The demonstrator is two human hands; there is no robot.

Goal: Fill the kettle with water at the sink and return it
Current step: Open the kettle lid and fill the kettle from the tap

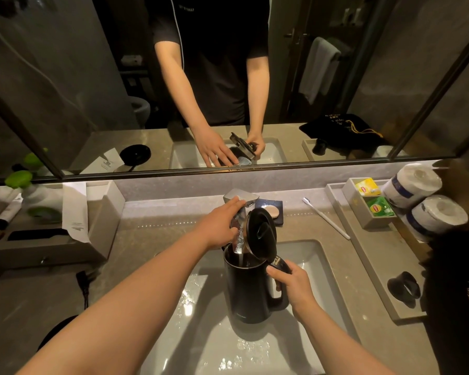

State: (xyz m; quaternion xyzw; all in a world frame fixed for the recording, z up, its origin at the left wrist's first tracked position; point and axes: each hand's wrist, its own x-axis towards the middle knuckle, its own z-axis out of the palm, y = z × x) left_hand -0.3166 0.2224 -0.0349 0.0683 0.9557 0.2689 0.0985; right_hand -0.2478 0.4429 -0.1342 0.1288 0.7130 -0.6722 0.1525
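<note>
A black electric kettle stands upright over the white sink basin, its lid swung open and upright. My right hand grips the kettle's handle. A stream of water runs from the metal tap into the kettle's mouth. My left hand rests on the tap, fingers laid flat along it. The kettle's round black base lies on the counter at the lower left, partly behind my left forearm.
A soap dish and a toothbrush lie behind the basin. At the right a tray holds a tea-bag box, two paper rolls and a black cup. A tissue-box unit stands left. The mirror faces me.
</note>
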